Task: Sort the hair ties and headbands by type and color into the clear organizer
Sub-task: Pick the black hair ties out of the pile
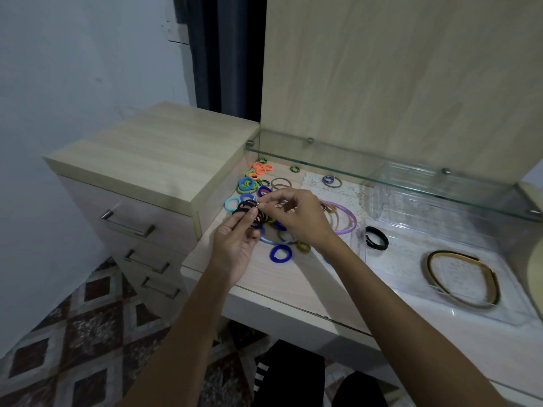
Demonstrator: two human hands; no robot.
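Observation:
My left hand (pixel 235 245) grips a bunch of thin black hair ties (pixel 246 207) above the vanity top. My right hand (pixel 296 214) pinches one of those ties at its small metal joint. Beneath them lies a pile of several colored hair ties (pixel 255 178): orange, green, blue, striped. A dark blue tie (pixel 281 253) lies at the front. A purple headband (pixel 346 218) sits right of my right hand. The clear organizer (pixel 440 259) at right holds a black hair tie bundle (pixel 377 238) and a gold-brown headband (pixel 464 277).
A glass shelf (pixel 382 174) overhangs the back of the vanity top. A wooden drawer unit (pixel 152 160) stands higher at the left. A wooden panel rises behind. A lace mat (pixel 320 186) lies under some ties. Patterned floor is below left.

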